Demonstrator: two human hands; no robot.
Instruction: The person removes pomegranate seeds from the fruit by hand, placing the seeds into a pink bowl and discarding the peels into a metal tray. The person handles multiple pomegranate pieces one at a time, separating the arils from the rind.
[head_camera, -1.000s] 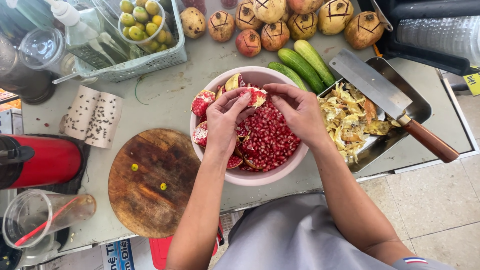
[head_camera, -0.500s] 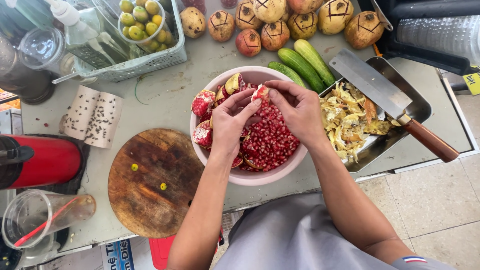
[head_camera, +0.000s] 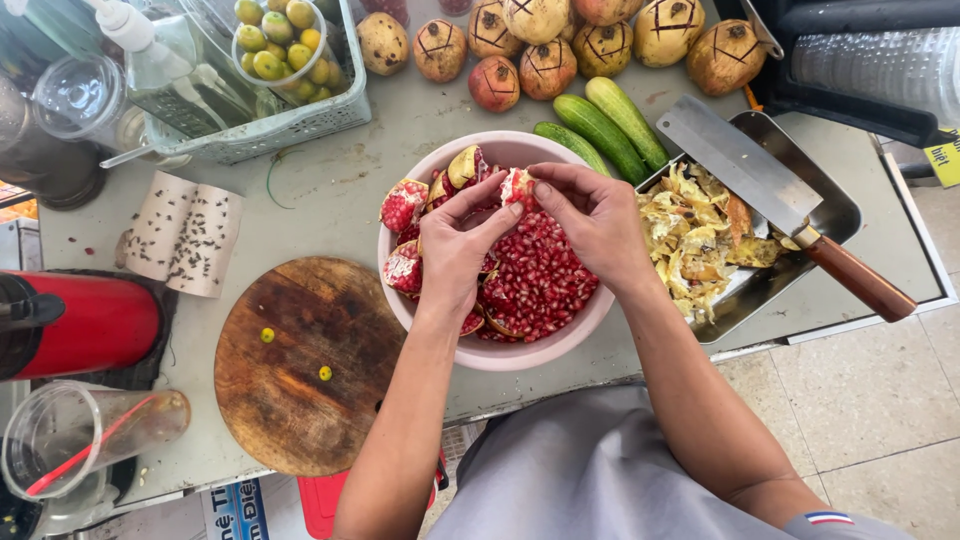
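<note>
Both hands over pink bowl (head_camera: 560, 345), centre of frame. Left hand (head_camera: 455, 250) and right hand (head_camera: 590, 215) meet at the bowl's upper middle, fingers of both pinched closed on one pomegranate piece (head_camera: 518, 188), red seeds and pale pith showing between the fingertips. Left thumb and forefinger press it from the left, right fingers curl over it from the right. The piece is held just above the loose seeds (head_camera: 540, 280) that fill the bowl's middle and right. More broken pomegranate chunks (head_camera: 405, 205) sit along the bowl's upper left rim, inside it.

Bowl stands on grey tabletop (head_camera: 380, 140). Just right of it, touching or nearly so, metal tray (head_camera: 840, 215) holding yellowish peel scraps (head_camera: 690, 240); cleaver (head_camera: 740, 165) with brown wooden handle lies across the tray, handle toward frame right. Two cucumbers (head_camera: 605, 125) lie between bowl and tray at the upper edge. Whole pomegranates (head_camera: 495, 82), some with scored skins, in a row along the frame top. Round wooden cutting board (head_camera: 300, 360) at lower left of the bowl, two small yellow bits on it. Plastic basket (head_camera: 260, 130) at upper left with a cup of small green-yellow fruits (head_camera: 280, 40). Red appliance (head_camera: 75, 325) at the left edge, clear cup (head_camera: 80, 440) with red straw below it.
</note>
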